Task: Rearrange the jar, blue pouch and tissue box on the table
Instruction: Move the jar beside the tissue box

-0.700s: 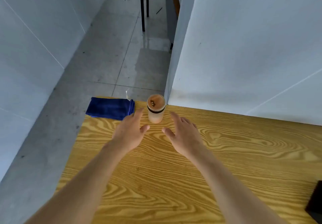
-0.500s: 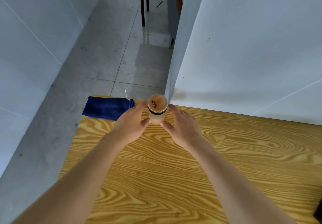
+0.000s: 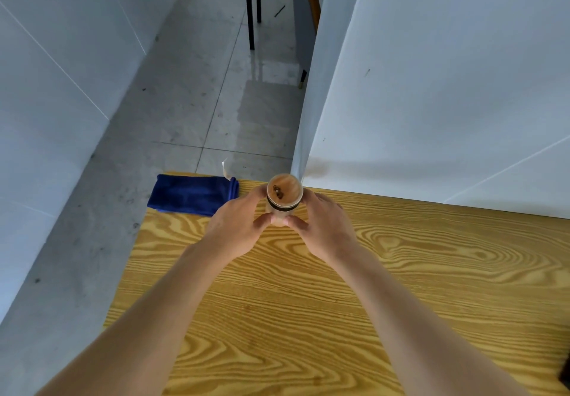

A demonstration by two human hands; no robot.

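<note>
A small frosted jar (image 3: 284,195) with a round wooden lid and a dark ring stands upright near the far edge of the wooden table (image 3: 401,272). My left hand (image 3: 237,226) grips its left side and my right hand (image 3: 324,226) grips its right side, thumbs meeting in front of it. The blue pouch (image 3: 191,194) lies flat at the table's far left corner, just left of my left hand and apart from the jar. No tissue box is in view.
A white wall panel (image 3: 431,87) rises right behind the table's far edge. Left of the table is grey tiled floor (image 3: 185,102), with black chair legs (image 3: 251,7) further off. A dark object (image 3: 566,377) shows at the right edge.
Both hands moved forward from open, apart positions and closed in around the jar from either side. The jar and pouch have stayed in place.
</note>
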